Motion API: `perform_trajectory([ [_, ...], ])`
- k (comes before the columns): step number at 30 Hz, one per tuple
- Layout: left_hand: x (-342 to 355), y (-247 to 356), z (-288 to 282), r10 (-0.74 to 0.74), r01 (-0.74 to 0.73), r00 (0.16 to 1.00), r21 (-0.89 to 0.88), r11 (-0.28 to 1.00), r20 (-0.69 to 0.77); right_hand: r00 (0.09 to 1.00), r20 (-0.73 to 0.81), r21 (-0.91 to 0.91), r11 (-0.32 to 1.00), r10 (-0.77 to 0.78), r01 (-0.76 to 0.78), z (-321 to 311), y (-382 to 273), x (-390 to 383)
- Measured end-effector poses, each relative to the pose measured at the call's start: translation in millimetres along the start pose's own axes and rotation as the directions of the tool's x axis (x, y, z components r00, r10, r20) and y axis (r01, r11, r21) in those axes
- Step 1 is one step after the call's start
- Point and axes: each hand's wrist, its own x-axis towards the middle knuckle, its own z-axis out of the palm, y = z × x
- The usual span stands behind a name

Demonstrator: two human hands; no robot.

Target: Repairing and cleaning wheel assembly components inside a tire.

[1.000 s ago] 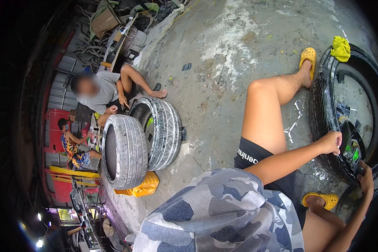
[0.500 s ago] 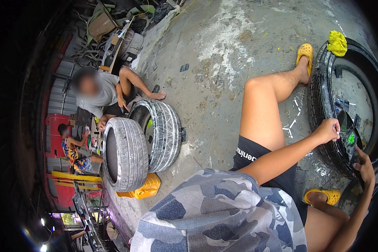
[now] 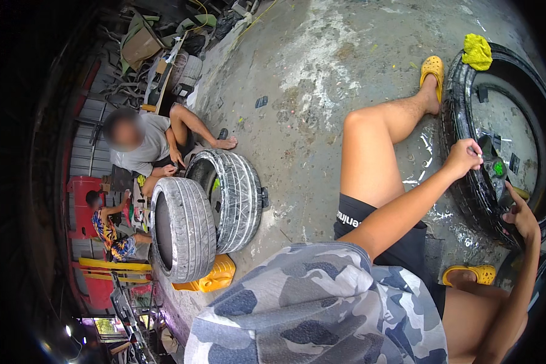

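Observation:
A black tyre [image 3: 458, 91] streaked with white lies by my outstretched leg, a yellow cloth [image 3: 477, 53] on its far edge. Inside its near part is a dark glossy piece [image 3: 493, 175] with a bright green patch. My left hand [image 3: 465, 155] is over the tyre's rim, thumb and fingers pinched on a small white thing [image 3: 477, 155], too small to make out clearly. On the right side, my right hand [image 3: 520, 217] grips the dark piece, index finger extended along it; part of that piece is hidden.
Two tyres [image 3: 182, 227] stand at the left by a yellow plastic piece [image 3: 221, 273]. A person in grey [image 3: 145, 145] sits behind them; another in a patterned top [image 3: 106, 224] works farther back. Clutter [image 3: 145, 45] and red panels [image 3: 82, 215] line the wall. My yellow clogs [image 3: 470, 272] touch the floor.
Both my hands have moved up the picture along the tyre, away from my body, with the dark piece shifting too. The view has also shifted slightly.

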Motion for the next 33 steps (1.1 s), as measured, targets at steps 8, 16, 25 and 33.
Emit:
perform_trajectory([
  [8, -15.1, 12.1, -14.6, -0.002, 0.000, 0.988, 0.013, 1.000, 0.156, 0.997, 0.080, -0.103, 0.994, -0.015, 0.023, 3.5, -31.4, -1.8],
  [16, -21.8, 31.7, -10.8, -0.035, -0.010, 0.980, 0.228, 0.974, 0.194, 0.997, 0.079, -0.045, 0.999, -0.005, 0.009, 6.4, -37.7, -9.0],
  [25, -22.6, 44.1, 47.2, 0.191, -0.378, 0.919, 0.632, 0.676, 0.346, 0.992, 0.127, -0.047, 0.999, -0.013, 0.019, 6.9, -47.6, -12.4],
  [33, -34.5, 30.7, 48.8, 0.383, -0.644, 0.758, 0.702, 0.305, 0.528, 0.976, 0.215, 0.019, 0.999, 0.042, -0.048, 13.0, -42.9, -12.8],
])
